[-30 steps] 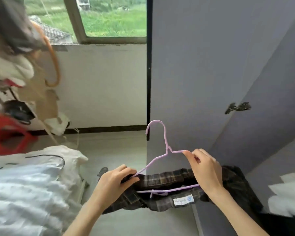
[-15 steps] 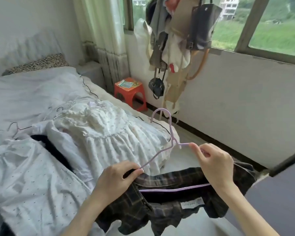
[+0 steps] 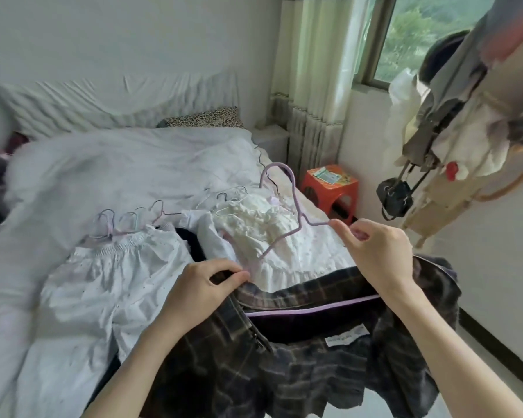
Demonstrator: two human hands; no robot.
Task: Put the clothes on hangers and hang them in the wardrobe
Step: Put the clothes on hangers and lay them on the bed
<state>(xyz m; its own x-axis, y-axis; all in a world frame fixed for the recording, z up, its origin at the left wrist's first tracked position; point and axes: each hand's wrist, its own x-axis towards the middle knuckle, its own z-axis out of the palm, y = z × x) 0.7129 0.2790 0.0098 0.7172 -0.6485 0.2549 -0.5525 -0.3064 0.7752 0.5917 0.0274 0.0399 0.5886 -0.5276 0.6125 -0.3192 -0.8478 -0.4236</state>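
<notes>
Now lilac hanger (image 3: 296, 212) level across, hook up, both hands gripping.

plaid skirt (image 3: 299, 372) hem cut off below, hanger (image 3: 287, 236) ends hidden

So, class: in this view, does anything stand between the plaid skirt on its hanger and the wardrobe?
That cannot be judged here: no wardrobe shows. Both hands, left hand and right hand, hold the purple hanger with the plaid skirt above the bed.
</notes>
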